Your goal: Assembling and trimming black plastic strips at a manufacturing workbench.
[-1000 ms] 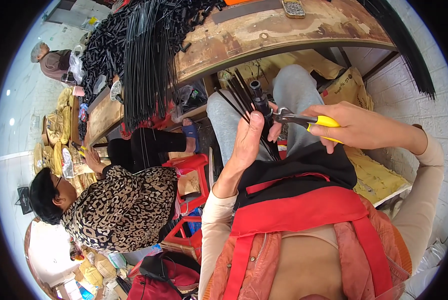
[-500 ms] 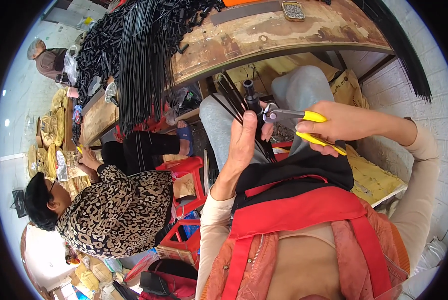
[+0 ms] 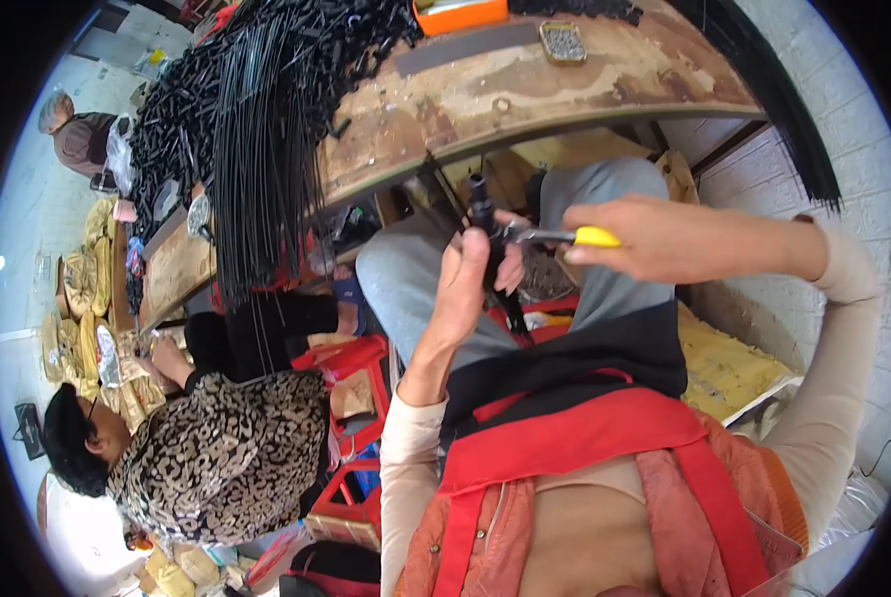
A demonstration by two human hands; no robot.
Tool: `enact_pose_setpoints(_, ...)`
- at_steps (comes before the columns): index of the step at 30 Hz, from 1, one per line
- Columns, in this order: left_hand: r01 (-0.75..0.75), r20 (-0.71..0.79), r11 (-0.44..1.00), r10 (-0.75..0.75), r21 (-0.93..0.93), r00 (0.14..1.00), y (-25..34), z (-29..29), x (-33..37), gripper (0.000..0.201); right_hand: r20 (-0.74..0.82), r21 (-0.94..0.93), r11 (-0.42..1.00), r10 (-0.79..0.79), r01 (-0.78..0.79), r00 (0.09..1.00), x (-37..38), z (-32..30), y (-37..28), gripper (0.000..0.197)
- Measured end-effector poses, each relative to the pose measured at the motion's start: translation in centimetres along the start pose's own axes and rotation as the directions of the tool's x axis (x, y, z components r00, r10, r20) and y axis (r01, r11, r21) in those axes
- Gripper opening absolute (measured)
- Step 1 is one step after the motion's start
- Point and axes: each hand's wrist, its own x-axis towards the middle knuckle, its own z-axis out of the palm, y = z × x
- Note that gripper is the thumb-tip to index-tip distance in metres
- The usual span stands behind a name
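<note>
The left hand [image 3: 473, 284] is clenched around a bundle of thin black rods [image 3: 500, 289], holding it upright above the person's lap, just below the front edge of the worn wooden workbench [image 3: 525, 95]. A black tubular fitting [image 3: 480, 194] sits at the bundle's top end, above the thumb. The right hand [image 3: 665, 239] grasps yellow-handled pliers [image 3: 565, 237], fingers wrapped around the grips; the metal nose meets the bundle just beside the left hand's fingertips. On the workbench lie a heap of long black rods [image 3: 266, 129], an orange tray [image 3: 460, 14] and a small tin of metal bits [image 3: 563, 42]. Left of the workbench, a person in a leopard-print top [image 3: 222, 453] sits on a red stool [image 3: 351, 383].
</note>
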Motion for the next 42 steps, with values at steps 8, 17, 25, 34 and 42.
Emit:
enact_pose_setpoints(8, -0.062, -0.527, 0.99, 0.119, 0.125, 0.842, 1.1, -5.0, 2.4, 0.056, -0.624, -0.205, 0.977, -0.083, -0.06, 0.777, 5.6, 0.3, 11.7, 0.044)
enact_pose_setpoints(17, -0.401, -0.579, 0.799, 0.601, 0.448, 0.551, 8.3, -1.8, 2.1, 0.059, -0.719, -0.682, 0.632, -0.485, -0.368, 0.498, 7.5, -2.3, 15.7, 0.031)
enact_pose_setpoints(25, -0.616, -0.565, 0.527, 0.279, -0.586, 0.776, 8.2, -2.7, 1.4, 0.037, -0.324, 0.924, 0.138, -0.213, 0.356, 0.922, 0.6, 9.4, 8.6, 0.066)
enact_pose_setpoints(34, -0.097, -0.239, 0.454, -0.266, -0.886, 0.934, -10.4, -6.9, 0.9, 0.061, -0.956, 0.244, 0.397, 0.252, 0.885, 0.15, -10.1, 5.8, 7.1, 0.033)
enact_pose_setpoints(42, 0.03, -0.228, 0.833, 0.117, 0.553, 0.967, -5.6, 3.1, -2.3, 0.029, -0.563, 0.707, 0.528, 0.017, 0.471, 0.826, -0.2, 11.0, 5.0, 0.026)
